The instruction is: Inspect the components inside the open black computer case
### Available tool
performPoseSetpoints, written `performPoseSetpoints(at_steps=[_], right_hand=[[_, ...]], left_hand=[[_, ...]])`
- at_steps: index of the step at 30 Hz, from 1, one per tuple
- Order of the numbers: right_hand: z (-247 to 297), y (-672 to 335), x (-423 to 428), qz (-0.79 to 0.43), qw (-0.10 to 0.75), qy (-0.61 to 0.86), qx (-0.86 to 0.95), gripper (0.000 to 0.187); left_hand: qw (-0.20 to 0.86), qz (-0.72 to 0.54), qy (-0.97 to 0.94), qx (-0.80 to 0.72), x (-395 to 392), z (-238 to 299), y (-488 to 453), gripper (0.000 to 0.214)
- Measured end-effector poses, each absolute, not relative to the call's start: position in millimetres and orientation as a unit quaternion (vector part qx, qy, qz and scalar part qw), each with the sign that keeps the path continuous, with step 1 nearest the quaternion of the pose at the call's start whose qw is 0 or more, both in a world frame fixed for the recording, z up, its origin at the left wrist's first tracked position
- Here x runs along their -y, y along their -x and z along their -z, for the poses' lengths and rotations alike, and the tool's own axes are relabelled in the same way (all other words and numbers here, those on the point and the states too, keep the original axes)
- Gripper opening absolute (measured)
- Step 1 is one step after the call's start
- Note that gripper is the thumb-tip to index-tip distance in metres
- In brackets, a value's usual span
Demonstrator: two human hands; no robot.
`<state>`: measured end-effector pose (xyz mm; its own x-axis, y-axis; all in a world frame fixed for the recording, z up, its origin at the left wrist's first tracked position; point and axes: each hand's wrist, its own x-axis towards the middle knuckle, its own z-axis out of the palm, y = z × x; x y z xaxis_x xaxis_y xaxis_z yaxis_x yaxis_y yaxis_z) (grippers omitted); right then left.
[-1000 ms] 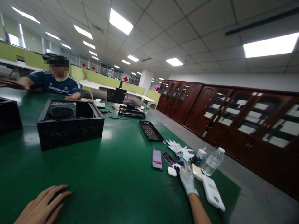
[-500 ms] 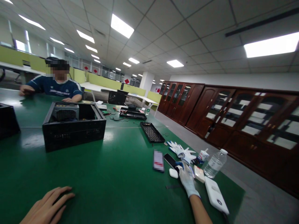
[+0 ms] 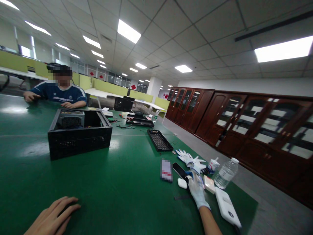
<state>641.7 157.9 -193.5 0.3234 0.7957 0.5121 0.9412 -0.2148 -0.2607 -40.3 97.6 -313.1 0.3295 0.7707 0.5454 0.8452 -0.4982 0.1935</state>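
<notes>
Along the right stand brown wooden cabinets (image 3: 254, 124), with pale stacks and dark objects behind their glass doors. The green counter (image 3: 117, 189) spreads below. Across it sits a person (image 3: 61, 93) in a blue shirt, its white lettering too small to read. A black computer case (image 3: 80, 140) stands on the counter, open at the top, a grey boxy unit with a round dark grille inside it. Farther back, a shallow black tray (image 3: 139, 120) holds dark parts; nearer, a shallow black panel (image 3: 160, 140) shows its studded inside.

The left hand (image 3: 55, 213), bare, is free, fingers loosely spread at the counter's near side. The right hand (image 3: 197, 187), in a white glove with blue fingertips, reaches over the lower end of a dark phone (image 3: 180, 170); whether it grips is hidden. The phone lies slantwise, slim, with a black face. Nearby stands a clear bottle (image 3: 226, 174) with a white cap and unreadable label, beside a white device (image 3: 227, 207) bearing a dark round mark. White gloves (image 3: 190, 160) lie beyond the phone. Another phone (image 3: 166, 169) shows a blurred screen with a reddish band. A cream box (image 3: 209, 183) and a white rounded case (image 3: 182, 183) flank the glove.
</notes>
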Motion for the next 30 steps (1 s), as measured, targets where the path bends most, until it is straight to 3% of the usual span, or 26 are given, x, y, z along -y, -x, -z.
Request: performPoseSetpoints(at_steps=[30], right_hand=[[178.3,-636.0,-138.3,0.123,0.22,0.825,0.505,0.045]], left_hand=[[0.089,0.324,0.827,0.451,-92.9,296.5,33.5,0.033]])
